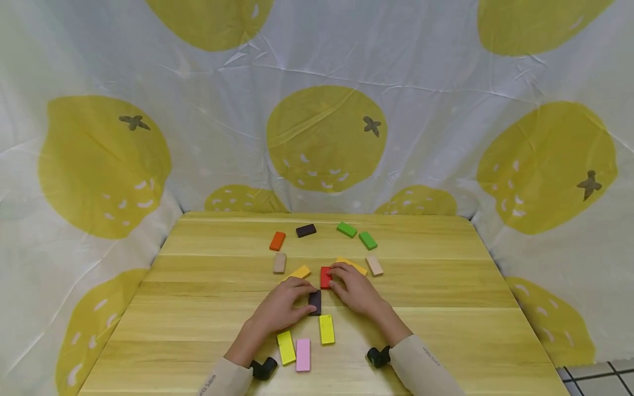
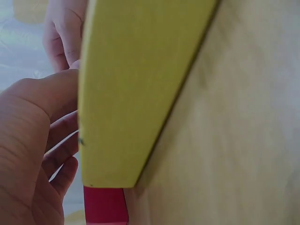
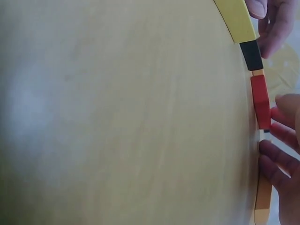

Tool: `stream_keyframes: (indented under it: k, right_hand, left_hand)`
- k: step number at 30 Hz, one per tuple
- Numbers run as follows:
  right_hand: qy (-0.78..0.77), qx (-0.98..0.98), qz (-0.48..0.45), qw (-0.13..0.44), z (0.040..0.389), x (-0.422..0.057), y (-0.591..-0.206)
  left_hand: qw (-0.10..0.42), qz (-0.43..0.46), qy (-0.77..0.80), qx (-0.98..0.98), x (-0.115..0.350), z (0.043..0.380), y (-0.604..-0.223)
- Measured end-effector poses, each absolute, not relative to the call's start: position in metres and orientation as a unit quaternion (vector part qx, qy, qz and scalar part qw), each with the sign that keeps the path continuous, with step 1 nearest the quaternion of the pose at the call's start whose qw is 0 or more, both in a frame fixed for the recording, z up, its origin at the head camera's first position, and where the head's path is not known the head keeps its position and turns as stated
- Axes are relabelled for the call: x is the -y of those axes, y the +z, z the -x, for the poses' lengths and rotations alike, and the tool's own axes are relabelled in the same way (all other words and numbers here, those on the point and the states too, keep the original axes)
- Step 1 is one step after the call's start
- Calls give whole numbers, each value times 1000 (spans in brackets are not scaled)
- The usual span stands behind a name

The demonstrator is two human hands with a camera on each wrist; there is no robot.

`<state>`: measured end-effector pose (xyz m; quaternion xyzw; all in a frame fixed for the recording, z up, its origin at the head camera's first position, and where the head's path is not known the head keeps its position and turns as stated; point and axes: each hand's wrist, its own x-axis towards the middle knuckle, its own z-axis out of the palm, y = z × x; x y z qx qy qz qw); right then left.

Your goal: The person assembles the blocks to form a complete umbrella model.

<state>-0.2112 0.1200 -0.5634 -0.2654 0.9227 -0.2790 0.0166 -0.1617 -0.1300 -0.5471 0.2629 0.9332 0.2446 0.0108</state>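
My left hand (image 1: 279, 305) holds a black block (image 1: 315, 303), index finger at its far end and thumb near its close end. My right hand (image 1: 356, 289) has curled thumb and fingers on the right side of a red block (image 1: 324, 278), which stands just beyond the black one. In the right wrist view, fingertips (image 3: 268, 147) lower in the frame rest beside an orange block (image 3: 263, 192). A yellow block (image 1: 327, 330) stands closest to me in that short row. It fills much of the left wrist view and hides part of the left hand.
Orange blocks (image 1: 300, 272) flank the red one, partly behind the hands. Tan (image 1: 279, 263), orange-red (image 1: 277, 241), black (image 1: 306, 230) and green (image 1: 346, 230) blocks form an arc farther back. Another yellow block (image 1: 285, 347) and a pink block (image 1: 303, 355) lie by my left forearm. A lemon-print curtain (image 1: 327, 137) borders the wooden table (image 1: 446, 330).
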Motion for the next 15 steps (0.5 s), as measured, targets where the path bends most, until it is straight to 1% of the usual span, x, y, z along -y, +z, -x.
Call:
stream_keyframes:
  k: [8, 15]
  right_hand:
    - [-274, -923, 269, 13, 213, -119, -565]
    - [-278, -921, 272, 5, 214, -120, -566]
  left_hand:
    - [1, -246, 239, -939, 129, 161, -549]
    - [-5, -249, 238, -939, 129, 160, -549]
